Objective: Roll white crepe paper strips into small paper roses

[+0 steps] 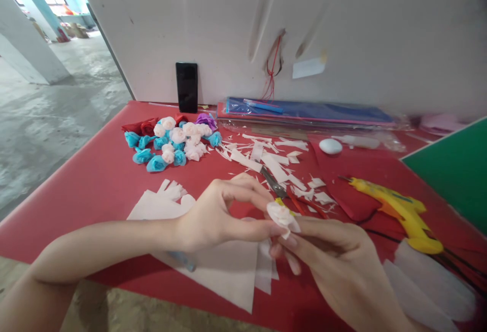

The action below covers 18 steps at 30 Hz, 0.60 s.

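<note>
1. Red covers the table, the broad surface beneath paper, tools and flowers alike.
2. White sheets lie at the near side, partly under the left forearm; they look like stock left unused.
3. Scraps of pale paper litter the middle, so a good deal of cutting seems done.
4. Flowers in blue, red, purple and pinkish white sit heaped towards the far left, and appear finished (how many remain to be made cannot be told).
5. Yellow on the right, the glue gun lies on its side, touched by neither hand.
6. Right hand: thumb and forefinger pinch the lower edge of a bloom; the remaining fingers are largely hidden.
7. Left hand: curved, with thumb and fingertips closed on the same bloom from the other side.
8. Scissors rest among the scraps, just beyond the hands.
9. Bloom: white, held above the table between both sets of fingertips, yellow showing behind it; its petals seem mostly formed, though a loose bit hangs below.
</note>
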### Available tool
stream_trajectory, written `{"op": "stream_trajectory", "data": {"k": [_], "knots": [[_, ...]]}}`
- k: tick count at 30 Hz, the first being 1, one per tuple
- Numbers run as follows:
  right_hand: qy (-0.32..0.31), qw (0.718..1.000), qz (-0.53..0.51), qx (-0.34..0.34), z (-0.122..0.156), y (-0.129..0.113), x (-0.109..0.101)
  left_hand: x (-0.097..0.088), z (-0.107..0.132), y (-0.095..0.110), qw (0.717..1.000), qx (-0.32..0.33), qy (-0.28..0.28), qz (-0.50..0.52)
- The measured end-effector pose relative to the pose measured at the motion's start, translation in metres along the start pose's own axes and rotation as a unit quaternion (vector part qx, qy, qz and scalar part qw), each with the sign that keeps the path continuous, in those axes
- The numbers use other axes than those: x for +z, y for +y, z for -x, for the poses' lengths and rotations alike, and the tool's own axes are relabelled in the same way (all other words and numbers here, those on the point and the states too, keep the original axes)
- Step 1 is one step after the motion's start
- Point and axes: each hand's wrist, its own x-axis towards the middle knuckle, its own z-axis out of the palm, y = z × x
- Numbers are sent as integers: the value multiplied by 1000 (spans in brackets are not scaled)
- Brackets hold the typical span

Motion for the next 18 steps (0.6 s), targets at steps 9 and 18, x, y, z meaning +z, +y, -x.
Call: {"op": "stream_trajectory", "data": {"k": [9,18], "knots": [[-14,999,45,-13,0,-2,2,3,3,-1,998,40,-4,-45],[6,996,78,-51,-4,-4,6,4,4,-6,996,62,15,-58]]}}
